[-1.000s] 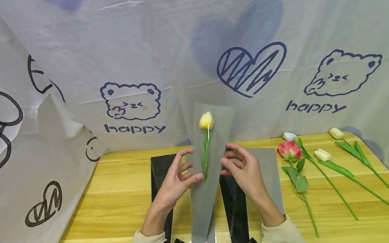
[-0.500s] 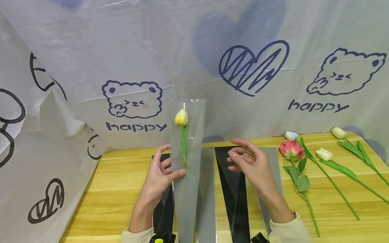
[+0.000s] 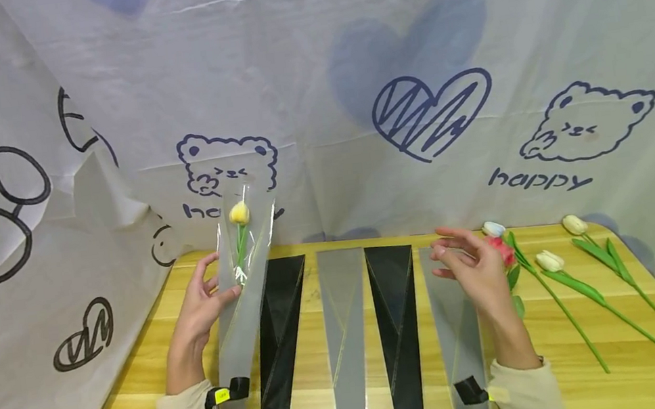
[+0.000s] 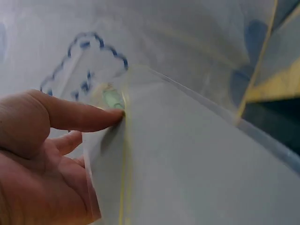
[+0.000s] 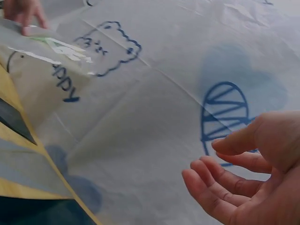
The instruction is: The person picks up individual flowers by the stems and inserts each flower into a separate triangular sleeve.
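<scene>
A yellow-and-white tulip [image 3: 239, 214] with a short green stem stands inside a clear-and-grey flower sleeve [image 3: 243, 324] at the left. My left hand [image 3: 202, 308] grips the edge of that sleeve, thumb in front and fingers behind. In the left wrist view the thumb of the left hand [image 4: 37, 136] presses on the sleeve [image 4: 187, 145] beside a seam, and a bit of green shows through the film. Over the right part of the table, my right hand [image 3: 475, 271] is raised with fingers loosely bent; the right wrist view shows this hand [image 5: 248, 173] holding nothing.
Two black sleeves [image 3: 279, 340] and two grey sleeves [image 3: 342, 298] lie in a row across the wooden table [image 3: 142, 391]. On the right lie a pink rose [image 3: 501, 250], partly hidden, and several pale tulips [image 3: 550, 261]. A printed cloth [image 3: 320, 96] hangs behind.
The right hand has let go of the sleeve and moved right, now in front of the rose. The left hand has carried the sleeve and tulip to the left, uncovering the sleeves on the table.
</scene>
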Available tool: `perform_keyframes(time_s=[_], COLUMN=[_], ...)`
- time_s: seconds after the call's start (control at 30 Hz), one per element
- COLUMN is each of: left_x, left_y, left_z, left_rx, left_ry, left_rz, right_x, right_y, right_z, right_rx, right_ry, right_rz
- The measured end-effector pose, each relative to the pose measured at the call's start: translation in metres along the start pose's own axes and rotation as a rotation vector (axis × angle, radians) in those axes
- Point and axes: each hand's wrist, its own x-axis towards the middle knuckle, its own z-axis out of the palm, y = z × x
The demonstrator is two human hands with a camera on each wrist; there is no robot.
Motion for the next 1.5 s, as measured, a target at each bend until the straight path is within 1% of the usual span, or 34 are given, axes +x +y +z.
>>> perform_keyframes(time_s=[0.17,0.3,0.47,0.67,0.77,0.83,0.9,0.97,1.03,1.1,1.17,1.23,1.3,1.4,1.5], left_x=[0.004,0.004,0.005,0.008,0.009,0.01,0.009,0.007,0.005,0.004,0.003,0.004,0.009,0.019,0.03], left_y=[-0.02,-0.034,-0.051,-0.065,-0.068,-0.067,-0.063,-0.057,-0.049,-0.041,-0.033,-0.028,-0.027,-0.027,-0.03], left_z=[-0.016,-0.024,-0.034,-0.04,-0.041,-0.041,-0.042,-0.042,-0.04,-0.035,-0.025,-0.011,0.008,0.037,0.059], left_rx=[0.076,0.112,0.15,0.227,0.269,0.322,0.387,0.46,0.515,0.546,0.557,0.565,0.58,0.641,0.719], left_ry=[0.045,0.072,0.074,0.064,0.07,0.076,0.088,0.104,0.121,0.133,0.138,0.123,0.094,0.039,-0.004], left_rz=[-0.093,-0.143,-0.17,-0.196,-0.212,-0.219,-0.218,-0.203,-0.168,-0.12,-0.069,-0.036,-0.024,-0.053,-0.123], right_x=[0.0,-0.001,-0.002,-0.003,-0.003,-0.004,-0.004,-0.004,-0.004,-0.005,-0.004,-0.004,-0.005,-0.006,-0.007], right_y=[-0.003,-0.004,-0.003,-0.002,-0.002,-0.002,-0.001,-0.001,-0.001,-0.001,-0.001,0.0,0.001,0.005,0.013], right_z=[-0.017,-0.027,-0.042,-0.062,-0.071,-0.075,-0.079,-0.082,-0.085,-0.087,-0.089,-0.091,-0.094,-0.102,-0.111], right_rx=[-0.061,-0.088,-0.13,-0.22,-0.262,-0.283,-0.3,-0.311,-0.317,-0.33,-0.348,-0.389,-0.451,-0.581,-0.695], right_ry=[0.019,0.011,0.019,0.083,0.112,0.128,0.138,0.148,0.163,0.179,0.195,0.215,0.239,0.26,0.226], right_rz=[0.004,0.01,-0.002,-0.008,0.01,0.02,0.029,0.034,0.036,0.04,0.048,0.057,0.068,0.081,0.119])
